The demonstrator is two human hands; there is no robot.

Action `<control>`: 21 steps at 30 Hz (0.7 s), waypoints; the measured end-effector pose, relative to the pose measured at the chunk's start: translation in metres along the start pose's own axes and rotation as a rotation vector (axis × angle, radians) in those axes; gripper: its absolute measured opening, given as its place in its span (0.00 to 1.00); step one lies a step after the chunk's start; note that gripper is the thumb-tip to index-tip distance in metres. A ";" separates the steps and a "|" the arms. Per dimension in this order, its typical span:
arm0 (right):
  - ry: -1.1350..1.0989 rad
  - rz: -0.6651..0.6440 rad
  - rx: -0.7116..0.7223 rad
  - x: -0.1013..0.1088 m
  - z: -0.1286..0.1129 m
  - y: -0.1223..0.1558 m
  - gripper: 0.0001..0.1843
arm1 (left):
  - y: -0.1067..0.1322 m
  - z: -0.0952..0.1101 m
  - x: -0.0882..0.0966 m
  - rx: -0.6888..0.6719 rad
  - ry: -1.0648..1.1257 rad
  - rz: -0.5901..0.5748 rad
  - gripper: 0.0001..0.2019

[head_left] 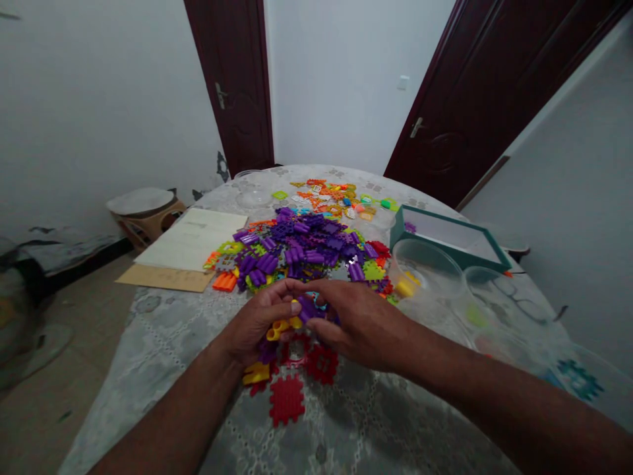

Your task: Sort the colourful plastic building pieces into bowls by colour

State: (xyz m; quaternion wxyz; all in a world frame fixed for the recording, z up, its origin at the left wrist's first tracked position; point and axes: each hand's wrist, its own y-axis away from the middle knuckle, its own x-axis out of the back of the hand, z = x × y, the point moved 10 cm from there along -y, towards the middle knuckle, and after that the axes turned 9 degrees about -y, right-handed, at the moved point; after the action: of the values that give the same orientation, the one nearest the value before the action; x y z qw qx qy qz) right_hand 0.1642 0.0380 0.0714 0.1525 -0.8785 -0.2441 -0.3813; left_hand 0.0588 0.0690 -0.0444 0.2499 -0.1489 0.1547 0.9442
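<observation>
Left hand (260, 324) and right hand (359, 324) clasp joined plastic pieces (299, 315) over a patterned tablecloth (163, 343) before dark doors (237, 79).

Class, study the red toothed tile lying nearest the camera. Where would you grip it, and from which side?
Pinch the red toothed tile across its left and right toothed edges, coming from above on the near side. It lies flat, its near edge free; the left hand, right hand and other red pieces crowd its far side.

Dim, even indoor light; wide-angle edges bow, near forearms slightly soft.
</observation>
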 end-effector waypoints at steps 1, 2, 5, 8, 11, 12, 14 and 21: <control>-0.020 0.000 0.010 -0.005 0.000 -0.003 0.24 | 0.000 0.000 -0.001 0.001 -0.007 -0.005 0.19; -0.026 -0.001 0.010 -0.010 0.001 -0.005 0.24 | 0.000 0.000 -0.003 0.004 -0.015 -0.008 0.20; 0.014 0.026 -0.010 -0.021 0.007 -0.007 0.22 | 0.002 0.001 -0.005 0.022 -0.058 0.011 0.20; 0.060 0.066 -0.010 -0.019 0.007 0.000 0.20 | 0.004 -0.001 -0.007 0.052 -0.088 0.027 0.20; 0.122 0.085 -0.056 -0.005 0.010 0.016 0.16 | 0.006 -0.005 -0.006 0.094 -0.063 0.048 0.21; 0.146 0.098 -0.085 0.004 0.013 0.022 0.16 | 0.006 -0.006 -0.004 0.102 -0.046 0.066 0.23; 0.184 0.146 -0.152 0.028 0.027 0.035 0.17 | 0.008 -0.005 -0.001 0.104 -0.001 0.102 0.25; 0.349 0.554 -0.385 0.163 0.119 0.067 0.12 | 0.010 0.004 0.003 0.092 0.052 0.126 0.22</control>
State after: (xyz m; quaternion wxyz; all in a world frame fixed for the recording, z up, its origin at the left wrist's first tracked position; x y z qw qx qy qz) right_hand 0.3675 0.0869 0.1082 0.1211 -0.8457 0.1084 -0.5083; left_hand 0.0507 0.0635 -0.0393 0.1925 -0.1514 0.2134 0.9458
